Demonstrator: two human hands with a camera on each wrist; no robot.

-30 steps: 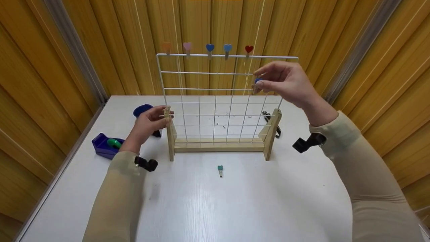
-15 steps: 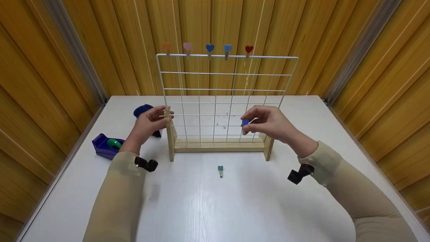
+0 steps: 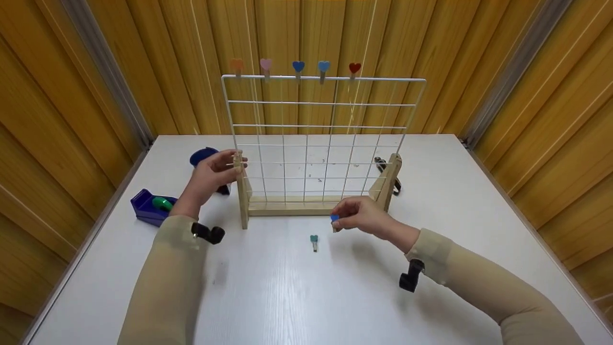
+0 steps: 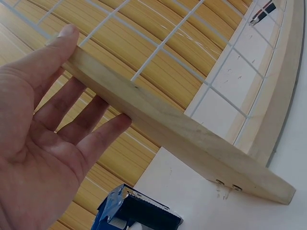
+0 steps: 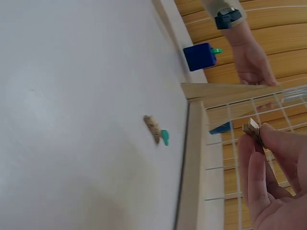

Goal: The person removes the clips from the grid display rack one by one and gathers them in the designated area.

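My left hand grips the wooden side post of a white wire grid rack, thumb on one face and fingers on the other. In front of the rack's base, my right hand pinches a small clothespin with a blue heart, held above the table. To its left, a clothespin with a green heart lies on the table. Along the rack's top bar stand several heart clothespins: orange, pink, blue, light blue and red.
At the left, a purple tape dispenser with a green roll sits on the white table. A blue object is partly hidden behind my left hand. Behind the right post lies a slim dark object. Yellow wood-look panels enclose the table.
From beside the grid's upper right part, my right hand has come down and toward me, carrying the blue-heart clothespin to the table's front area. The left hand stays on the post.
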